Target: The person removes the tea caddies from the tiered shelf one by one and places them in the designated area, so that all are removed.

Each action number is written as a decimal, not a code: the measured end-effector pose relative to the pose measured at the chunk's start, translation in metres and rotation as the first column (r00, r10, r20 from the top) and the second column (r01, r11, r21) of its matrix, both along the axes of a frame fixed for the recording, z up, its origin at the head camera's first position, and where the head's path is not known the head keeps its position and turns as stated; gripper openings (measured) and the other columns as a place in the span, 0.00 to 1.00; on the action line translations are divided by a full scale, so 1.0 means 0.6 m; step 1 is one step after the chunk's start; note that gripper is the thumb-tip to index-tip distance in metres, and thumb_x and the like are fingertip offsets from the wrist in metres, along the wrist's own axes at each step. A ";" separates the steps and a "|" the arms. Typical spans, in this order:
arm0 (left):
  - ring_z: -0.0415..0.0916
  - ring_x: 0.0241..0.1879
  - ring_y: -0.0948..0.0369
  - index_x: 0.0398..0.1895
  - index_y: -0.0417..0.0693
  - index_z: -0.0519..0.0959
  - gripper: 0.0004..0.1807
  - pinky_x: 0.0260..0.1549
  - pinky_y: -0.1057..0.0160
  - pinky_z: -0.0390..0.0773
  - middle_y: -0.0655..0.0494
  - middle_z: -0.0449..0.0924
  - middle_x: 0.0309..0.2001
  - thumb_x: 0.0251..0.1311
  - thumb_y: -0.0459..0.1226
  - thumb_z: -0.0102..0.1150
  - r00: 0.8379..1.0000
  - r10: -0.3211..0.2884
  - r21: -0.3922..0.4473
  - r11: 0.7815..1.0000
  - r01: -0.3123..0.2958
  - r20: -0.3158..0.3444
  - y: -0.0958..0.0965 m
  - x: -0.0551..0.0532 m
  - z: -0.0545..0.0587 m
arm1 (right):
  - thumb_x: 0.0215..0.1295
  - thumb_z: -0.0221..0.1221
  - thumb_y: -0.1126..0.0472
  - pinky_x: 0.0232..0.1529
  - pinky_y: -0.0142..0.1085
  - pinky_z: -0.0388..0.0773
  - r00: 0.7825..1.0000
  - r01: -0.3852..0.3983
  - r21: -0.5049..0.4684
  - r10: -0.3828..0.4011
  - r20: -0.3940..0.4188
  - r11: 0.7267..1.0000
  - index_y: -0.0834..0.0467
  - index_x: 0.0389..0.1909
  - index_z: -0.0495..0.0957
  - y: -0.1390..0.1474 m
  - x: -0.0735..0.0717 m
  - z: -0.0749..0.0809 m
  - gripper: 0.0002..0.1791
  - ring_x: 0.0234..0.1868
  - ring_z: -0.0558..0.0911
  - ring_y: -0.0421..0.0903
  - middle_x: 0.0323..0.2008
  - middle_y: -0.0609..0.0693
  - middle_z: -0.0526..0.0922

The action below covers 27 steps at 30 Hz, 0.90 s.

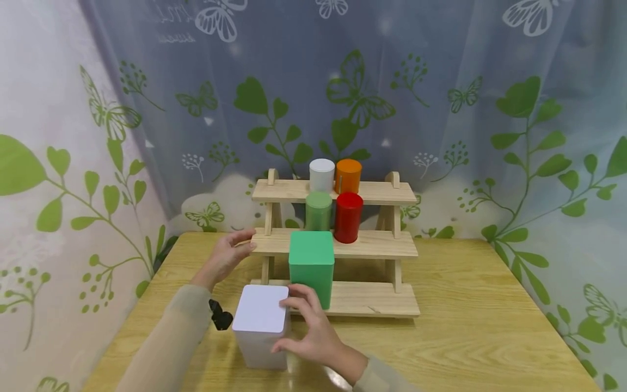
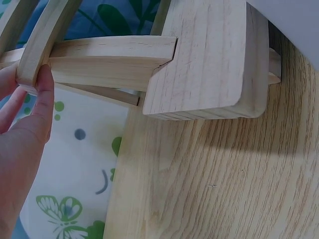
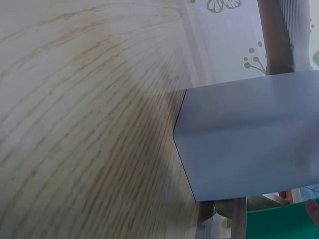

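Observation:
A wooden three-tier shelf rack (image 1: 377,243) stands on the table. My left hand (image 1: 226,256) grips the left end of its middle board; in the left wrist view its fingers (image 2: 42,107) curl against a wooden board end. A white box (image 1: 262,308) with a flat square top stands upright before the rack's left front. My right hand (image 1: 313,332) holds this box at its right side, thumb in front, fingers at the far top edge. Its white sides (image 3: 249,139) fill much of the right wrist view. A green box (image 1: 312,267) sits on the bottom board, just beyond the right hand.
On the top board stand a white can (image 1: 321,175) and an orange can (image 1: 348,175). A green can (image 1: 319,211) and a red can (image 1: 348,218) share the middle board. The wood-grain table (image 1: 470,326) meets a patterned curtain (image 1: 303,71) behind.

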<state>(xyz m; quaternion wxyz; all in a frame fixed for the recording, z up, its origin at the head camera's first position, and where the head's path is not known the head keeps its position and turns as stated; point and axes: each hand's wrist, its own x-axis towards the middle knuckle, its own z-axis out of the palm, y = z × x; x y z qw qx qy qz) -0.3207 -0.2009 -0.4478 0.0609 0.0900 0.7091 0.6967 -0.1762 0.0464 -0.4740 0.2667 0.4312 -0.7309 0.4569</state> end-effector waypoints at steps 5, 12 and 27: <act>0.71 0.49 0.62 0.64 0.32 0.61 0.28 0.48 0.68 0.72 0.38 0.59 0.63 0.62 0.29 0.55 1.000 -0.013 0.031 0.999 0.013 0.000 0.000 -0.002 -0.002 | 0.25 0.77 0.58 0.51 0.49 0.71 0.999 -0.011 -0.025 0.010 -0.031 1.000 0.66 0.47 0.71 0.012 0.013 0.028 0.42 0.53 0.68 0.63 0.53 0.68 0.66; 0.71 0.48 0.63 0.65 0.30 0.59 0.29 0.47 0.70 0.72 0.36 0.56 0.64 0.62 0.29 0.54 0.999 -0.039 0.065 0.997 0.040 -0.005 -0.002 -0.005 -0.007 | 0.25 0.76 0.65 0.50 0.48 0.72 0.996 -0.030 -0.052 0.026 -0.087 0.998 0.71 0.44 0.70 0.030 0.028 0.067 0.39 0.50 0.70 0.64 0.49 0.68 0.68; 0.71 0.49 0.61 0.64 0.30 0.60 0.28 0.47 0.69 0.72 0.37 0.59 0.63 0.62 0.28 0.54 1.000 -0.013 0.064 0.998 0.012 0.008 0.001 -0.005 -0.007 | 0.58 0.64 0.59 0.53 0.34 0.69 0.987 -0.003 -0.173 -0.025 -0.159 0.985 0.73 0.39 0.72 0.077 0.012 0.080 0.20 0.45 0.71 0.61 0.43 0.67 0.71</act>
